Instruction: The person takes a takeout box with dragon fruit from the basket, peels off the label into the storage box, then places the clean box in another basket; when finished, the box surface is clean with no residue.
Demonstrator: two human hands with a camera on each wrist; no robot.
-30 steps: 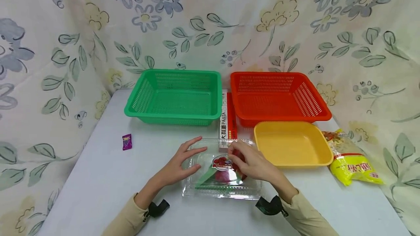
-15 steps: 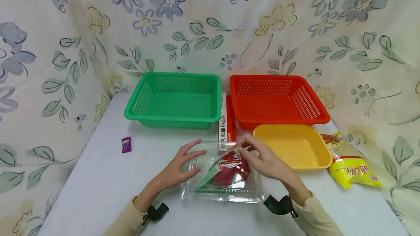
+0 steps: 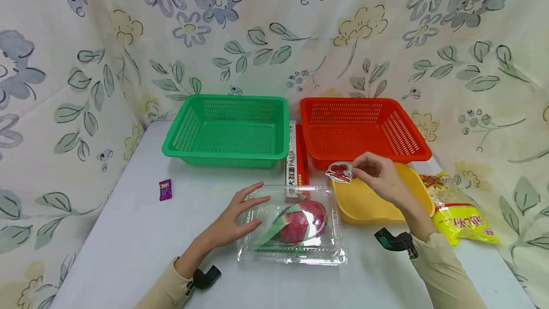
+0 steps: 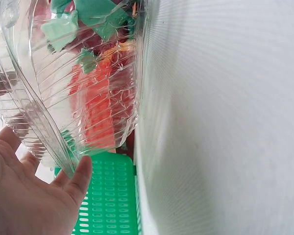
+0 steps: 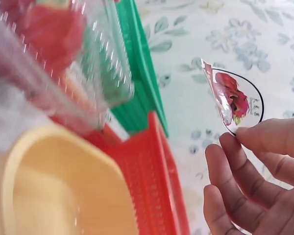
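Observation:
My right hand (image 3: 379,178) pinches a sticker (image 3: 340,171) by its edge, above the yellow tray (image 3: 379,216). In the right wrist view, the sticker (image 5: 240,100) has a dragon fruit picture and a partly curled side. A shut clear plastic clamshell box (image 3: 332,249) lies on the table. Through its lid shows a dragon fruit (image 3: 302,223) with green leaf tips. My left hand (image 3: 229,223) rests against the box's left side with its fingers spread. The left wrist view has the thumb and fingertips of that hand (image 4: 36,200) at the box's ribbed edge.
Behind the box stand a green basket (image 3: 227,159) and a red basket (image 3: 364,154). A pasta box (image 3: 296,156) lies between them. At the right is a yellow noodle bag (image 3: 465,221), and at the left a small purple packet (image 3: 165,190). A floral curtain (image 3: 274,27) hangs behind.
The sticker has come off the box lid in my right hand. That hand has moved up and to the right, over the yellow tray. The left hand stays at the box.

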